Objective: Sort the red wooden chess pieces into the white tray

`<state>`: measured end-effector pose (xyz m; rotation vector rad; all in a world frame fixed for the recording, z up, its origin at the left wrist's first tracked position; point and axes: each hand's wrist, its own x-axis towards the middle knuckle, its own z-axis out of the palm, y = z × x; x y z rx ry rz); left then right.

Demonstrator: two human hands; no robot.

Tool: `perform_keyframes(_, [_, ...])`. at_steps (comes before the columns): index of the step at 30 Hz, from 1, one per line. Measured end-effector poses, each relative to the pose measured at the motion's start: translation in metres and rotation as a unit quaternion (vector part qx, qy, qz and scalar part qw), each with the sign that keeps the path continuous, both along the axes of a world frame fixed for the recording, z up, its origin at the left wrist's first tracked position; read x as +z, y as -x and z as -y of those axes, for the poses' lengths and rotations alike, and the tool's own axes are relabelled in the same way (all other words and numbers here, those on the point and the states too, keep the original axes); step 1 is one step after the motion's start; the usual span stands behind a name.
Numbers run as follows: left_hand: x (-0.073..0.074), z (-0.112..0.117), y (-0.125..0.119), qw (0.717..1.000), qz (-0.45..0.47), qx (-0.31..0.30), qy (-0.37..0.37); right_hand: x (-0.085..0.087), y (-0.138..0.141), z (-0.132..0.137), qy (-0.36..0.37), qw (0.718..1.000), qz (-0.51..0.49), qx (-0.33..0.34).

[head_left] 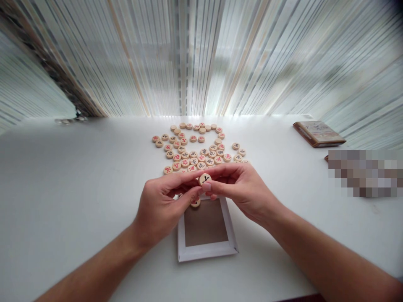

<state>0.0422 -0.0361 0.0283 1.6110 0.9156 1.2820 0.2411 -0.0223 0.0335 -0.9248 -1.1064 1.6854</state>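
My right hand (236, 180) pinches a round wooden Chinese chess piece (205, 179) between thumb and fingers, its black character facing me. Close beside it, my left hand (166, 193) is closed with its thumb over another Chinese chess piece (195, 204), which is partly covered. Both hands meet above the far end of an open white box tray (208, 251) with a brown inside. Beyond my fingers, many loose pieces (201, 158) with red or black characters lie spread on the white table (94, 176). Some of those nearest are hidden behind my hands.
A flat box with a printed top (319, 133) lies at the far right of the table. Nearer on the right is an item blurred out by pixels (365, 174). Striped curtains (201, 58) hang behind the table's far edge.
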Motion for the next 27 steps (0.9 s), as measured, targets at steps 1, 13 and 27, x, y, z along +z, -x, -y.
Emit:
perform_keyframes(1, [-0.0014,0.0004,0.0005,1.000,-0.020,0.004,-0.023,-0.0003,0.0001,0.0002,-0.003,1.000,0.005,-0.003])
perform_keyframes(13, [-0.0035,0.0014,0.0011,0.995,-0.075,0.012,-0.071,0.0013,0.0037,0.0019,0.006,1.000,0.007,0.001])
perform_keyframes(27, [-0.0009,0.0003,0.0012,0.999,-0.002,0.020,0.027,0.0004,0.0011,-0.0015,0.016,0.998,-0.031,0.047])
